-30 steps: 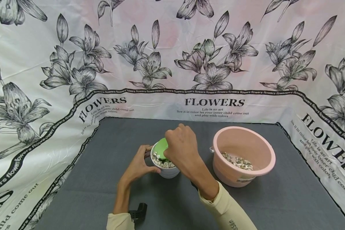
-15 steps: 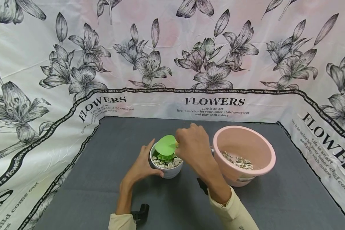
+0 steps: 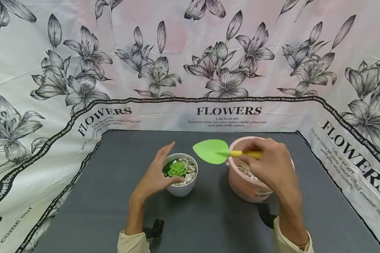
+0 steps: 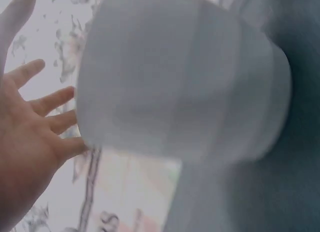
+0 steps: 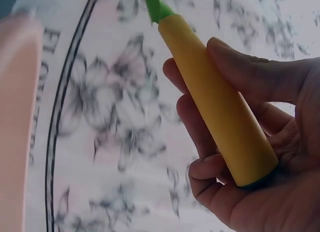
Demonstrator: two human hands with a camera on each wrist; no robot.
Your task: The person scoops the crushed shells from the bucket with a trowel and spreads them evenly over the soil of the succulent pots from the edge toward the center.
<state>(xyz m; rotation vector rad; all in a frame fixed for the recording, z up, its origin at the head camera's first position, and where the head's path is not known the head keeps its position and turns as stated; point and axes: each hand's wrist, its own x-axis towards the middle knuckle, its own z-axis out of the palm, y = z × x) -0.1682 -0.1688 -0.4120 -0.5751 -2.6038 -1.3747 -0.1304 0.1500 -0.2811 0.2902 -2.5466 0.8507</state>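
Observation:
My right hand (image 3: 273, 165) grips a toy-like garden trowel by its yellow handle, seen close in the right wrist view with the fingers curled round the handle (image 5: 217, 102). Its green blade (image 3: 211, 151) points left, level, between the pot and the bucket. The small white pot (image 3: 181, 191) stands upright on the table, holding a green succulent (image 3: 177, 169) amid pale pebbles (image 3: 191, 168). Around the pot's left side my left hand (image 3: 152, 179) spreads its fingers, thumb near the front rim. In the left wrist view those fingers (image 4: 55, 99) are fairly straight beside the pot's wall (image 4: 175, 82); contact is unclear.
A pink bucket (image 3: 240, 184) with pebbles at its bottom stands to the right, partly hidden behind my right hand. Dark grey cloth (image 3: 92, 196) covers the table. Flower-printed fabric (image 3: 164, 116) walls the back and sides.
My right hand has lifted the trowel out of the pot and carried it right, in front of the bucket. The succulent has come into full view. My left hand stays by the pot, grip loosened.

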